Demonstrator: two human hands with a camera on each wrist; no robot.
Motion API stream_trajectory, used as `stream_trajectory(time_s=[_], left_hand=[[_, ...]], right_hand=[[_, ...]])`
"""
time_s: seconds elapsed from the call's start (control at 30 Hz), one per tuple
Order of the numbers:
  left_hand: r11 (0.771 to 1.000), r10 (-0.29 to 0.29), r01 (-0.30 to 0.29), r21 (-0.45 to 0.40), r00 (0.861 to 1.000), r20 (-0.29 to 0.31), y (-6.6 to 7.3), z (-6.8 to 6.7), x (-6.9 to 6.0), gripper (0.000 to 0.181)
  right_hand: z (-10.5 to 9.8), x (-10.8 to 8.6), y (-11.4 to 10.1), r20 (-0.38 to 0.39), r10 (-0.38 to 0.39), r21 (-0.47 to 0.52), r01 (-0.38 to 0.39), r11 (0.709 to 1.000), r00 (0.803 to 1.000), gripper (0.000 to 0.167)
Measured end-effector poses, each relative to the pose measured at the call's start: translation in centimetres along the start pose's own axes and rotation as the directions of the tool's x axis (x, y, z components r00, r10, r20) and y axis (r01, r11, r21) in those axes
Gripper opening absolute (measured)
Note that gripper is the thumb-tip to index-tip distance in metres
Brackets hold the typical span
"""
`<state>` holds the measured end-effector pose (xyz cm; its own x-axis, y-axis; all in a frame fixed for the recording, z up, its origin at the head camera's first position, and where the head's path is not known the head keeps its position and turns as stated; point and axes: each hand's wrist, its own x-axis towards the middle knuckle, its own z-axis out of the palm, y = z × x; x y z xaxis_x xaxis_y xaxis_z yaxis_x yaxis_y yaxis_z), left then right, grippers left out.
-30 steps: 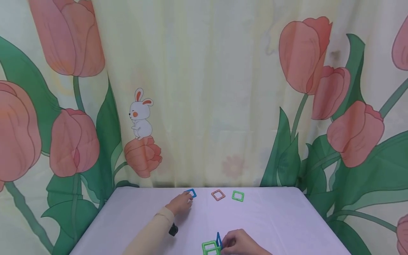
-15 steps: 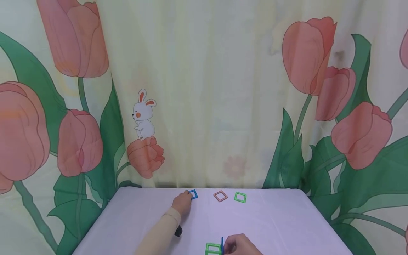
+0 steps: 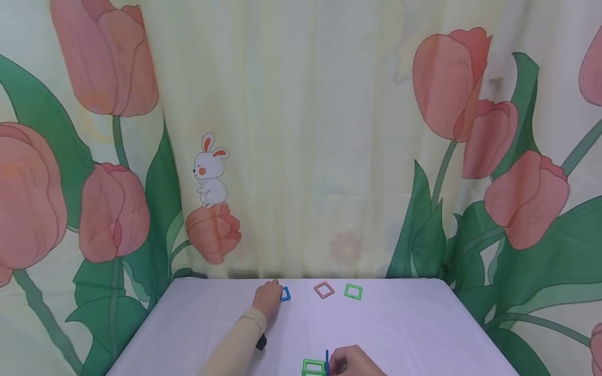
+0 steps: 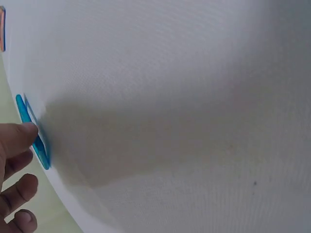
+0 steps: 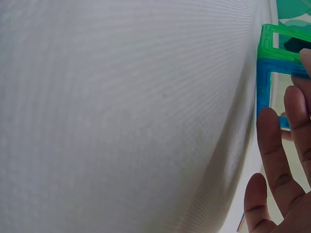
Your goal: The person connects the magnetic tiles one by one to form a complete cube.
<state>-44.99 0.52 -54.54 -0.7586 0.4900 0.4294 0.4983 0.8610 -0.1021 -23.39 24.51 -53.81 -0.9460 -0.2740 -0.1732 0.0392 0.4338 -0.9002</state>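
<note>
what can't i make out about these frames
- Head: left part of the far blue square plastic frame, hidden by the left hand.
- Head: near end of the green square plastic frames, cut by the bottom edge.
- Right wrist: right part of the upright blue square plastic frame, covered by the right hand and picture edge.
- Left wrist: most of the orange square plastic frame, cut by the left edge.

Left hand [image 3: 268,298] pinches well beyond right hand [image 3: 354,361]

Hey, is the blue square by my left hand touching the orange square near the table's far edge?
Apart. The head view shows a stretch of white tablecloth between the blue square and the orange square.
</note>
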Motion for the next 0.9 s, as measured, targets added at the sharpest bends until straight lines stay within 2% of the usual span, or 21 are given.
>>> stream_trajectory(time_s=[0.07,0.17,0.3,0.43,0.6,0.9], left_hand=[[1.000,0.008,-0.008,0.015,1.000,-0.022,-0.1,0.1,0.2,0.008],[0.999,0.033,-0.031,0.031,0.996,-0.085,-0.2,-0.2,0.5,0.013],[0.998,0.057,-0.052,0.034,0.984,-0.167,-0.2,-1.0,0.9,0.015],[0.997,0.071,-0.065,0.034,0.974,-0.215,-0.2,-1.6,1.2,0.015],[0.996,0.083,-0.076,0.040,0.972,-0.219,-0.1,-2.1,1.5,0.017],[0.999,0.037,-0.041,-0.016,0.980,-0.198,-0.2,-2.7,1.8,0.014]], right_hand=[[0.0,0.0,-0.1,-0.003,0.009,0.000,-0.009,1.000,1.000,0.011],[0.0,0.0,-0.2,-0.011,0.017,-0.002,-0.017,1.000,1.000,0.013],[0.1,0.1,-0.1,-0.025,0.000,-0.017,0.000,1.000,1.000,0.011],[0.1,0.2,0.0,-0.026,-0.024,-0.024,0.023,0.999,0.999,0.010],[0.0,0.2,0.2,-0.024,-0.043,-0.031,0.042,0.999,0.999,0.008],[0.1,0.1,0.4,-0.008,-0.087,-0.040,0.087,0.995,0.996,0.007]])
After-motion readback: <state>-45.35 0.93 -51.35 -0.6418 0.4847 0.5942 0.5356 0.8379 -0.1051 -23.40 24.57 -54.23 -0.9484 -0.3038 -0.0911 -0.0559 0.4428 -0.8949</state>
